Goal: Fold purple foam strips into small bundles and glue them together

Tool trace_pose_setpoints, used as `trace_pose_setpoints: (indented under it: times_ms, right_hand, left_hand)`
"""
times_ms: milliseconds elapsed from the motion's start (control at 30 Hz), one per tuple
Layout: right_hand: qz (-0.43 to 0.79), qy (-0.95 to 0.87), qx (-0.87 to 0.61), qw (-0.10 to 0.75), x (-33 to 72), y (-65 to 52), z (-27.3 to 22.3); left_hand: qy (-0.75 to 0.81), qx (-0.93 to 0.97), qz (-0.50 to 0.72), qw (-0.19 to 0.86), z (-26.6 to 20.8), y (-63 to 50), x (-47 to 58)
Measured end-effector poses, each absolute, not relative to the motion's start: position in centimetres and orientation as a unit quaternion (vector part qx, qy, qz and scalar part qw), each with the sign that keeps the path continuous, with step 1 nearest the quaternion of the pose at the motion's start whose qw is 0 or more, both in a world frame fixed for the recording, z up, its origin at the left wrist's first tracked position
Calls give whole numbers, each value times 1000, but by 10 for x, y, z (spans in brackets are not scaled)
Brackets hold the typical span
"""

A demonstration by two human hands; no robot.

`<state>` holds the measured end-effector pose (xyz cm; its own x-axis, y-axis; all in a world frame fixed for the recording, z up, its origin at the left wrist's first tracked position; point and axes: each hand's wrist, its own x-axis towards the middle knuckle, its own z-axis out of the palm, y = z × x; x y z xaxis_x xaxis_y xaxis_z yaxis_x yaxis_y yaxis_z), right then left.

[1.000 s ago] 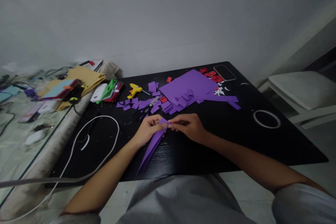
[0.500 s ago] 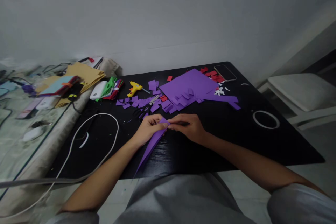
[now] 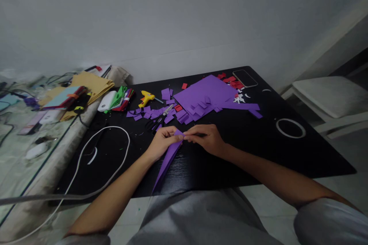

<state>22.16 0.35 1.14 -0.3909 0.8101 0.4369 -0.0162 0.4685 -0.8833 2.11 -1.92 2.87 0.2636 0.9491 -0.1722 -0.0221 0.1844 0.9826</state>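
Here my left fingers (image 3: pixel 176 138) grip the folded purple paper (image 3: pixel 168 157), and my right fingers (image 3: pixel 191 132) pinch its upper end! Scissors (image 3: pixel 164 115) lie just beyond on the worktop (image 3: pixel 247 134).

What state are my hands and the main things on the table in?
Purple paper strip: slanting, held at upper end
Left hand: closed on strip
Right hand: pinching strip's upper end
Scissors: lying down, blade gap unclear
Hot glue gun: on its side
Smartphone: flat, screen dark
Large purple sheet: flat, partly covered
White cable: loosely looped
Purple cut pieces: scattered, some overlapping
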Motion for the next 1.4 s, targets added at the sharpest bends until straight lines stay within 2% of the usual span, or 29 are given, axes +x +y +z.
trace_pose_setpoints:
  times_ms: [1400]
  right_hand:
    - [467, -692, -304, 458, 219, 2, 9]
  left_hand:
    - [474, 522, 374, 602, 29, -17, 18]
